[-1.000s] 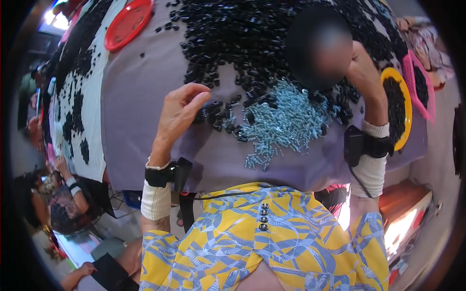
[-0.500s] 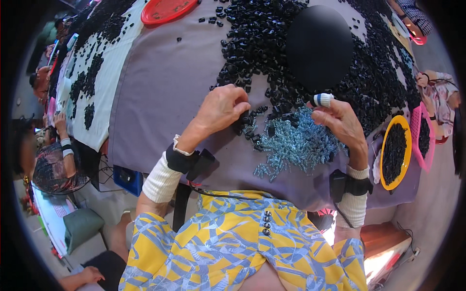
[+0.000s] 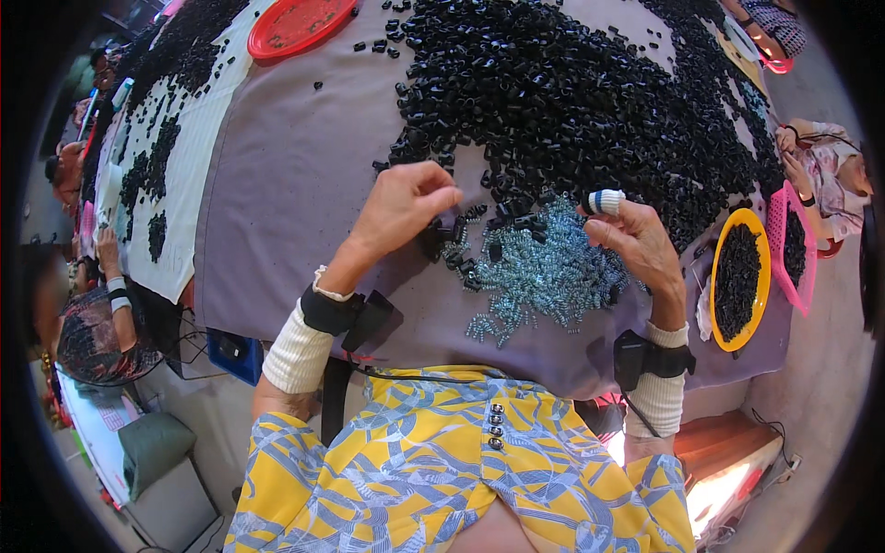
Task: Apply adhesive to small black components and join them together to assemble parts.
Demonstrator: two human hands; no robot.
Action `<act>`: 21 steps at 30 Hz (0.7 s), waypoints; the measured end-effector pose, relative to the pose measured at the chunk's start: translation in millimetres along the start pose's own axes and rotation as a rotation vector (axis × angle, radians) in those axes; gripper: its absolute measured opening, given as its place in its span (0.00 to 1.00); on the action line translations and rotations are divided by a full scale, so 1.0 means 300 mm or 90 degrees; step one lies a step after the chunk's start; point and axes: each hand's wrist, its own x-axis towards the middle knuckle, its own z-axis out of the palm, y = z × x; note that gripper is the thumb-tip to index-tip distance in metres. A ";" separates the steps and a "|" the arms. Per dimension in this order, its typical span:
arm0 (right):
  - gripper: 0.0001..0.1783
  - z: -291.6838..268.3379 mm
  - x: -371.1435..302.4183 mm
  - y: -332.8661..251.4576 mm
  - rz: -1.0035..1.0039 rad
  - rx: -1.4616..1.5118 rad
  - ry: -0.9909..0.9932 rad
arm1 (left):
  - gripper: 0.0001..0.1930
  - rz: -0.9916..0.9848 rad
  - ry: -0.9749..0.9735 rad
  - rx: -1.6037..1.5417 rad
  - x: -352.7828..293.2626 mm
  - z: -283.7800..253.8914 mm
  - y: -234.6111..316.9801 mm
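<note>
My left hand (image 3: pixel 404 205) hovers over the table left of a loose heap of small bluish metal springs (image 3: pixel 539 267). Its thumb and forefinger are pinched together; anything between them is too small to see. At the heap's right side is my right hand (image 3: pixel 640 241), thumb and fingers closed, with a white striped finger sleeve (image 3: pixel 605 202) on one finger. What it holds, if anything, is hidden. Beyond both hands spreads a large pile of small black plastic pieces (image 3: pixel 544 101). A few black pieces lie among the springs, close to my left hand.
A red tray (image 3: pixel 300 28) lies at the far left of the purple tablecloth (image 3: pixel 286 184). On the right stand a yellow tray (image 3: pixel 763 293) and a pink basket (image 3: pixel 800 286), both holding black pieces. Other people sit at the left and right, their hands at the tables.
The view has shifted slightly. A dark oval that covered part of the black pile is gone. Both hands keep their pinched pose, the left slightly farther from the springs.
</note>
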 end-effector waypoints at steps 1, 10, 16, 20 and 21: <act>0.13 0.013 -0.001 0.004 -0.002 0.000 -0.001 | 0.09 -0.043 -0.020 -0.247 0.001 -0.008 0.005; 0.13 0.105 0.008 -0.014 -0.150 -0.479 0.035 | 0.08 -0.100 -0.093 -0.869 -0.026 0.011 0.063; 0.12 0.161 0.024 -0.017 -0.150 -0.511 0.000 | 0.09 -0.117 -0.027 -0.812 -0.040 0.017 0.042; 0.10 0.143 0.032 -0.027 -0.158 -0.514 -0.027 | 0.10 -0.124 -0.012 -0.795 -0.041 0.014 0.029; 0.10 0.139 0.034 -0.037 -0.152 -0.498 -0.015 | 0.10 -0.130 -0.008 -0.785 -0.042 0.014 0.025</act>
